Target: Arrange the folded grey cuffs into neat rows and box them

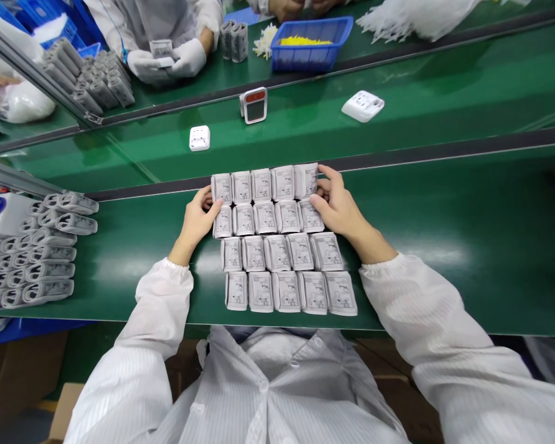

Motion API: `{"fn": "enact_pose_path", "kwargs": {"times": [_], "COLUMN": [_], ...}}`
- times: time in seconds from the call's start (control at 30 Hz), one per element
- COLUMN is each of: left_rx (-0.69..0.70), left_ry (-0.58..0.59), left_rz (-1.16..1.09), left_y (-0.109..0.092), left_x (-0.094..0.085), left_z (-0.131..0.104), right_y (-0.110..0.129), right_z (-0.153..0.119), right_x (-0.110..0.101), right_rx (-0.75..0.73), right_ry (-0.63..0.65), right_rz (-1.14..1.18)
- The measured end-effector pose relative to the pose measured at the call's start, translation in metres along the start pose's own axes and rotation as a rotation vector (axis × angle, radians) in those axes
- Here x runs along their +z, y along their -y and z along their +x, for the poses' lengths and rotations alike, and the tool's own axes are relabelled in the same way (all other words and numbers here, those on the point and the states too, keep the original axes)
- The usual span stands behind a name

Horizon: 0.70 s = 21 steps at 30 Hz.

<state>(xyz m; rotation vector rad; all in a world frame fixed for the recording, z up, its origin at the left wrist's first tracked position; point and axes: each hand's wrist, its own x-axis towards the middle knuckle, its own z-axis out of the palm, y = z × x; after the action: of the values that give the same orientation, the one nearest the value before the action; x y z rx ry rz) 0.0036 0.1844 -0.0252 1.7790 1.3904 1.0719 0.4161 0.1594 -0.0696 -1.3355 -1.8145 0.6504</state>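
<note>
Several rows of folded paper leaflets (277, 253) with printed drawings lie on the green bench in front of me. My left hand (200, 213) is closed against the left end of the farthest row (261, 185), thumb on the near side and fingers behind. At that row's right end, my right hand (335, 200) presses in with its thumb in front and fingers wrapped round the far corner. The row is squeezed between both hands. Its rightmost leaflet (306, 180) looks slightly turned. Nearer rows lie untouched toward the bench's front edge.
Stacked rolled leaflets (32, 259) stand at the left. On the green strip beyond are white square devices (200, 139) and a small display unit (255, 105). A blue bin (305, 52) holds yellow pieces. Across the bench, a gloved person (166, 61) holds a small item.
</note>
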Motion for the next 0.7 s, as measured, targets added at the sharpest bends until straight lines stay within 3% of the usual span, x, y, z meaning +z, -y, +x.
{"fn": "enact_pose_path", "kwargs": {"times": [0.7], "left_rx": [-0.004], "left_ry": [0.024], "left_rz": [0.015], "left_y": [-0.0022], "left_x": [-0.0018], "left_z": [0.0023], "right_y": [-0.0043], "right_z": [-0.0016], "right_x": [-0.0012], "right_rx": [0.018], "right_ry": [0.01], "right_rz": [-0.035]}}
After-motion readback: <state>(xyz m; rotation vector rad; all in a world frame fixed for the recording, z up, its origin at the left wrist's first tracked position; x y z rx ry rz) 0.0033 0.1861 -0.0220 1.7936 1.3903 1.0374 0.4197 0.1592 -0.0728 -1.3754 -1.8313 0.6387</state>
